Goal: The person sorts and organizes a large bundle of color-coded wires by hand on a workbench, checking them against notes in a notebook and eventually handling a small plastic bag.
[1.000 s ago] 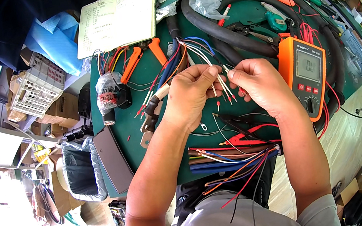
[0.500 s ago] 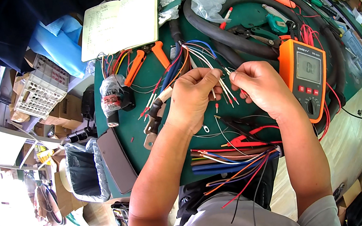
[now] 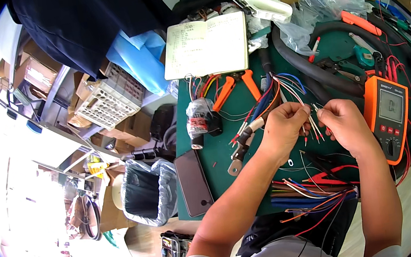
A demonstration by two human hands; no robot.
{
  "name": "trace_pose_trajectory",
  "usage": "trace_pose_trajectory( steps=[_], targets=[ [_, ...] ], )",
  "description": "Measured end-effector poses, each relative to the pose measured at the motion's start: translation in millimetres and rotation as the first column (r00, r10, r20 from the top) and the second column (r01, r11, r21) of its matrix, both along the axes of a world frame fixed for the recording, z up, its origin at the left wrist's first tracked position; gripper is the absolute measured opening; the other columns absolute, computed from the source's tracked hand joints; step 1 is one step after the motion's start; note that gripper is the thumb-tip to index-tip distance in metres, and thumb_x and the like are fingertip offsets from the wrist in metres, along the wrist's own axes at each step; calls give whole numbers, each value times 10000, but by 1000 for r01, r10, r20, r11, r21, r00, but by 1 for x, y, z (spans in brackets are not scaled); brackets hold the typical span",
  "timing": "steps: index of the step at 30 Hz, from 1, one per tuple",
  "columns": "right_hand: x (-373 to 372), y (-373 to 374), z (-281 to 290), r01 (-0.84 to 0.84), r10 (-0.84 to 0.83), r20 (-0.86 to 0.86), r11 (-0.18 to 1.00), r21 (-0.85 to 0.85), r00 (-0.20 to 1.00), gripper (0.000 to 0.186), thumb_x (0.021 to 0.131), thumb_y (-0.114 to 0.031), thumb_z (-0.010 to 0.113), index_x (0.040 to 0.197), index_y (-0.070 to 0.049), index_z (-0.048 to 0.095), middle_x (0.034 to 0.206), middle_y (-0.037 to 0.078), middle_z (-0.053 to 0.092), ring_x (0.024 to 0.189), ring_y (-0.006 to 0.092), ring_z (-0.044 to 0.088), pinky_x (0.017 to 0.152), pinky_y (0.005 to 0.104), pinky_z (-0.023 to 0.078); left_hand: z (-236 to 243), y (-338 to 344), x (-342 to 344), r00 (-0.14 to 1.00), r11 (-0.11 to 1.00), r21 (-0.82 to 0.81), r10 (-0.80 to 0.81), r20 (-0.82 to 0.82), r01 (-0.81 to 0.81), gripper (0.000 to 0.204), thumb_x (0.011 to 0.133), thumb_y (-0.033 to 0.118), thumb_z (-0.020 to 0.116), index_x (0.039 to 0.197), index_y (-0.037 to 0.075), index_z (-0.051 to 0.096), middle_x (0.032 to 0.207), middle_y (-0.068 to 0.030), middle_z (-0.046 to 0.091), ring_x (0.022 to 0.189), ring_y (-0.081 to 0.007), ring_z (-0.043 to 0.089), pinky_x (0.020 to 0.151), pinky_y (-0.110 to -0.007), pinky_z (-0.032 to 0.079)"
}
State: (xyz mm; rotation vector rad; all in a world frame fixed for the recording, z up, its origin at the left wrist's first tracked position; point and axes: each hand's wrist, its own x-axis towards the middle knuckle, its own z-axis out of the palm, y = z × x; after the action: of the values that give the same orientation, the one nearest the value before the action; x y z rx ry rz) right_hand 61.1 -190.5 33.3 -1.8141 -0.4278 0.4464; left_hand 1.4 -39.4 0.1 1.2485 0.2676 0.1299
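White wires (image 3: 313,128) with red-tipped ends hang through the pinched fingers of my left hand (image 3: 285,126). They fan out of a thick black cable (image 3: 265,60), together with blue, red and orange wires. Close beside it, my right hand (image 3: 345,122) is closed in a pinch by a thin wire end; the small piece between its fingertips is too small to name. Below my left hand lie a metal cable lug (image 3: 234,167) on a dark lead and a small white ring (image 3: 290,162). A second bundle of coloured wires (image 3: 306,199) lies nearest my body.
An orange multimeter (image 3: 389,117) sits right of my right hand. Orange-handled pliers (image 3: 224,94), an open notebook (image 3: 204,49) and a plastic-wrapped connector (image 3: 199,119) lie beyond to the left. A dark flat phone-like slab (image 3: 193,186) borders the table edge, beside a lined bin (image 3: 148,193).
The whole view has swung, so the table and hands appear further right and slightly lower. Both hands stay pinched among the same wires, with little visible movement against the table.
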Motion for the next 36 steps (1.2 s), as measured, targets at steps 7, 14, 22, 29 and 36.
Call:
trace_pose_trajectory(
  steps=[7,14,22,29,36],
  targets=[
    [5,-2,-4,-47,47,-2,997,-60,999,200,912,-187,595,833,-4,607,696,7,578,580,74,513,501,236,413,3,0,-1,1000,1000,6,4,10,-4,177,926,178,639,899,5,611,699,-23,596,611,-88,542,563,-223,420],
    [4,-3,-2,-46,47,11,996,-76,999,204,915,-186,588,835,1,607,694,9,578,577,73,510,498,236,412,1,0,0,1000,1000,10,0,6,0,189,928,205,646,923,18,620,726,-24,610,625,-90,561,577,-212,438],
    [4,-3,-2,-47,48,16,995,-87,999,211,913,-190,588,828,2,604,685,10,574,577,75,512,496,239,413,1,1,-1,1000,1000,17,-10,9,10,190,932,204,639,917,17,612,727,-30,610,627,-96,560,583,-217,447],
    [5,-3,-3,-50,53,28,995,-83,998,206,910,-183,587,826,5,604,675,9,566,566,75,509,487,238,410,1,1,-1,1000,1000,30,-10,13,10,194,930,205,641,917,13,610,727,-31,612,626,-96,560,582,-217,446],
    [2,-1,-3,-1,2,51,1000,-20,999,247,893,-163,597,789,59,624,569,39,543,514,88,475,475,289,369,-2,1,1,1000,1000,21,-13,15,12,188,929,198,641,911,13,609,721,-28,613,620,-95,558,573,-217,439]
  ],
)
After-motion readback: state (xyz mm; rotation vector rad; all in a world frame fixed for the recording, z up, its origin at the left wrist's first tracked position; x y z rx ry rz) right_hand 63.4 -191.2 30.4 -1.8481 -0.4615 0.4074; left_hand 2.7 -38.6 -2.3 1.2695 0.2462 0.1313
